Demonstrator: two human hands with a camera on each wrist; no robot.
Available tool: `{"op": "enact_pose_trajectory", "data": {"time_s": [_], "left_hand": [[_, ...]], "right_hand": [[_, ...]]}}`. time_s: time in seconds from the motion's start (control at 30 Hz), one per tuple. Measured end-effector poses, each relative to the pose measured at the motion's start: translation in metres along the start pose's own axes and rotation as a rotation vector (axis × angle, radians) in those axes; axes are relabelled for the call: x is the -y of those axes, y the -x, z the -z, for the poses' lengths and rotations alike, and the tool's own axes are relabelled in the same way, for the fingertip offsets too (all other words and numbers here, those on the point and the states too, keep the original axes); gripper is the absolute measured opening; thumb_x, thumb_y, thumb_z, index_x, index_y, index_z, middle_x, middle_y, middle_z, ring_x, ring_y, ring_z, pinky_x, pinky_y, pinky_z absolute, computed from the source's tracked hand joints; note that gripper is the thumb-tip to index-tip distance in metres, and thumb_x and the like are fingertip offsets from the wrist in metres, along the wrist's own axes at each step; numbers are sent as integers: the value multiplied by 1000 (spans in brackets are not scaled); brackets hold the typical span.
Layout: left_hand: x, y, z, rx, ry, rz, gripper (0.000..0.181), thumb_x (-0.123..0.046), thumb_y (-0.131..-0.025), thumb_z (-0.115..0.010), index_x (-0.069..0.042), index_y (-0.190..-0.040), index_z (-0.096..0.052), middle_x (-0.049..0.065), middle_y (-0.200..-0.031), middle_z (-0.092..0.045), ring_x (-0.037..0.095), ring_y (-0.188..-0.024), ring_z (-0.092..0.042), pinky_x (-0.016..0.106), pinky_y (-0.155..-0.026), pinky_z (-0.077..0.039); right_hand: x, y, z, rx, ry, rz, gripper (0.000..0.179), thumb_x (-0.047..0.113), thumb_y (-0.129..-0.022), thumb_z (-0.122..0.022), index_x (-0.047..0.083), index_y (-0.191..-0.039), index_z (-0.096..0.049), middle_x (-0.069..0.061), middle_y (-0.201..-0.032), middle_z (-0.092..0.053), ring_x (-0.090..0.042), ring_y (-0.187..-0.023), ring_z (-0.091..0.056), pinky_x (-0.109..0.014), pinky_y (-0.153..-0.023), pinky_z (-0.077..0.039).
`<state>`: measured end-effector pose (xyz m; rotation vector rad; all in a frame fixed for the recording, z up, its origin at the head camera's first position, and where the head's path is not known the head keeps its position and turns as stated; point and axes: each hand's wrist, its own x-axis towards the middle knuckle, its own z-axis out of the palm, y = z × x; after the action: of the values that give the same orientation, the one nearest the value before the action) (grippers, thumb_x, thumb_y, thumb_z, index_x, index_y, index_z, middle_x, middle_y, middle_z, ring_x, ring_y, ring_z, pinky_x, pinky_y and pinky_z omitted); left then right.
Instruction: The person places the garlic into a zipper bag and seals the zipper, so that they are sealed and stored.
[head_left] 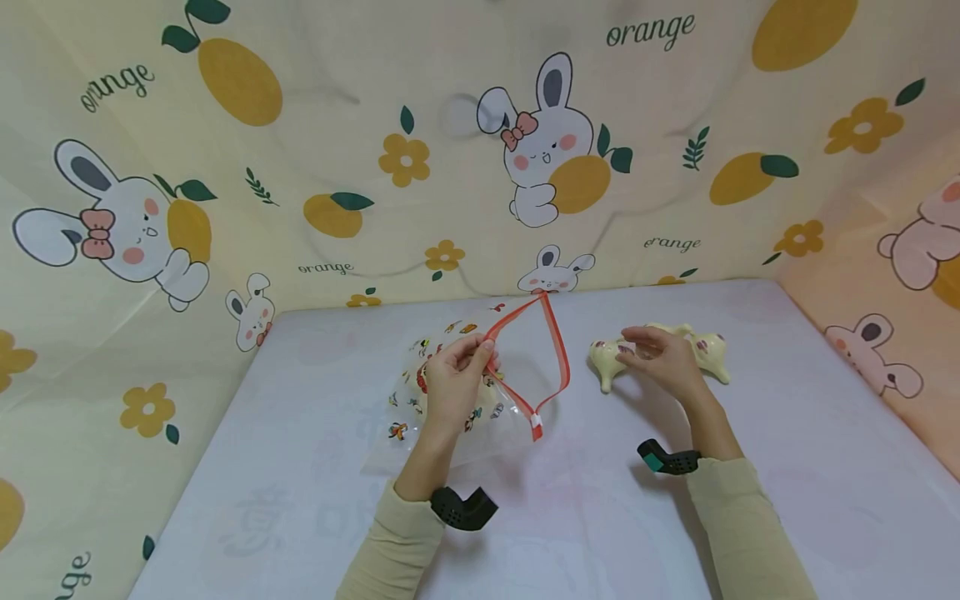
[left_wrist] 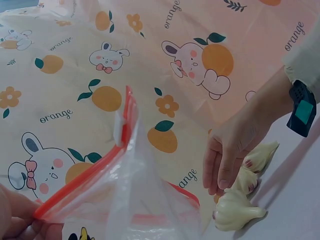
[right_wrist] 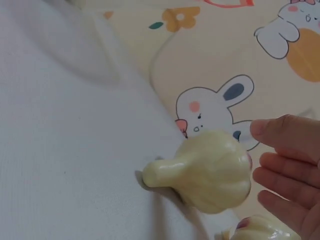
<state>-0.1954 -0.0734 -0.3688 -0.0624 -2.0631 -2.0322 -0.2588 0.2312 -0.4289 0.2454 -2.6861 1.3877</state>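
Observation:
My left hand (head_left: 456, 379) pinches the red-edged rim of a clear zip bag (head_left: 450, 433) printed with small cartoon figures. The bag's mouth gapes toward the right, and a white slider (head_left: 536, 423) sits at the near end of its red zip strip. Over on the right, my right hand (head_left: 663, 358) hovers beside several pale garlic bulbs (head_left: 711, 354), thumb and fingers apart. In the right wrist view the nearest garlic bulb (right_wrist: 212, 172) lies just off the fingertips, its stem pointing left; whether they touch it I cannot tell.
A white-covered table (head_left: 600, 517) lies under everything. Behind it and at both sides hangs a cream cloth (head_left: 450, 75) with rabbits and oranges. Each wrist wears a black camera mount (head_left: 465, 508).

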Motion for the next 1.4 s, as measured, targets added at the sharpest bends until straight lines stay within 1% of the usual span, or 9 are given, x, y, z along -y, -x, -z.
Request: {"op": "enact_pose_trajectory", "data": {"time_s": [0.07, 0.1, 0.2, 0.37, 0.63, 0.8, 1.07, 1.3, 1.4], "left_hand": [[0, 0, 0, 0, -2, -6, 19, -9, -93, -63, 6, -102, -69, 28, -89, -68, 1, -67, -62, 10, -63, -51], [0, 0, 0, -1, -3, -7, 19, -9, -93, -63, 6, -102, -69, 28, -88, -68, 1, -66, -61, 10, -63, -51], [-1, -1, 0, -1, -1, -10, 19, -9, -93, -63, 6, -101, -69, 28, -87, -68, 0, -66, -61, 10, -63, -51], [-1, 0, -1, 12, -1, 1, 19, -10, -93, -63, 6, -101, -69, 26, -86, -68, 0, -65, -60, 11, -63, -51], [-1, 0, -1, 20, 8, 21, 19, -10, -93, -63, 6, -102, -69, 26, -87, -68, 1, -66, -61, 10, -65, -52], [-1, -1, 0, 27, 32, 22, 19, -9, -93, -62, 6, -102, -68, 25, -86, -68, 0, -66, -61, 11, -66, -53], [0, 0, 0, 25, 30, 27, 19, -9, -93, -63, 7, -101, -68, 24, -85, -68, 1, -66, -61, 11, -65, -53], [0, -1, 0, 15, 31, 36, 19, -8, -92, -63, 7, -101, -68, 23, -84, -68, 0, -65, -61, 11, -66, -53], [0, 0, 0, 16, 31, 30, 19, -8, -92, -63, 8, -101, -68, 27, -86, -68, 0, -65, -61, 11, -65, -53]], "right_hand": [[0, 0, 0, -5, -12, -1, 48, 15, -86, -72, -7, -126, -57, -30, -129, -58, -47, -123, -54, -49, -104, -45], [0, -1, 0, -1, -16, -6, 49, 15, -86, -72, -7, -127, -55, -31, -131, -56, -48, -125, -52, -52, -106, -42], [-1, -2, -1, 27, -9, -38, 54, 17, -87, -72, -3, -133, -51, -29, -140, -49, -49, -130, -46, -56, -109, -39], [-4, -6, -4, 85, -1, -77, 66, 21, -86, -73, 1, -142, -43, -26, -150, -39, -51, -135, -39, -56, -112, -36], [-5, -14, -6, 119, 53, -64, 68, 21, -85, -74, 0, -142, -43, -25, -151, -37, -51, -137, -36, -57, -113, -33], [-7, -20, -6, 162, 62, -84, 69, 23, -85, -74, 0, -142, -42, -28, -151, -35, -54, -136, -35, -58, -114, -32], [-11, -23, -8, 214, 17, -98, 73, 24, -84, -75, -3, -142, -40, -27, -150, -37, -49, -139, -34, -55, -115, -31], [-15, -23, -9, 225, -32, -88, 72, 19, -84, -75, -7, -141, -39, -29, -148, -40, -48, -137, -39, -54, -115, -33], [-15, -24, -10, 225, -33, -97, 71, 20, -85, -74, -7, -142, -39, -29, -147, -40, -48, -135, -42, -54, -114, -34]]}}
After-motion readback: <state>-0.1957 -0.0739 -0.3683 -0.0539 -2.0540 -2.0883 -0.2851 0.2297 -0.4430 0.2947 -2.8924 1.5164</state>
